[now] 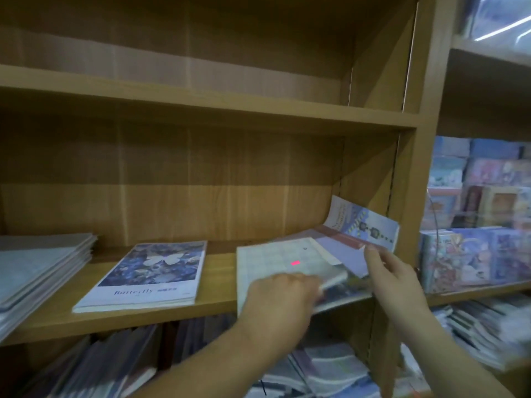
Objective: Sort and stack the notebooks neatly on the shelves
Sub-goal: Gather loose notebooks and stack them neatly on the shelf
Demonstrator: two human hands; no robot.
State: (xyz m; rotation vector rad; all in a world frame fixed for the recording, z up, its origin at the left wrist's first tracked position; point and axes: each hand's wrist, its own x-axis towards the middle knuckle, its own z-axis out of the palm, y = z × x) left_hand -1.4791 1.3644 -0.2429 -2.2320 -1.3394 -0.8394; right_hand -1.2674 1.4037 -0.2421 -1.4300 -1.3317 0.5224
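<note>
On the middle wooden shelf (143, 317) lies a notebook with a blue butterfly cover (149, 274). Right of it is a loose pile topped by a pale grid-cover notebook (275, 259) with a small pink mark. My left hand (281, 294) grips the front edge of that grid notebook. My right hand (393, 271) touches a lilac notebook (344, 251) in the same pile, fingers apart. A blue patterned notebook (365, 222) leans tilted against the shelf's right wall. A grey stack (40, 268) of notebooks lies at the far left.
The shelf above (201, 107) holds nothing visible. Below, many notebooks (330, 372) stand and lie in disorder. A neighbouring unit on the right carries colourful wrapped notebooks (474, 254). The upright side panel (416, 168) separates the two units.
</note>
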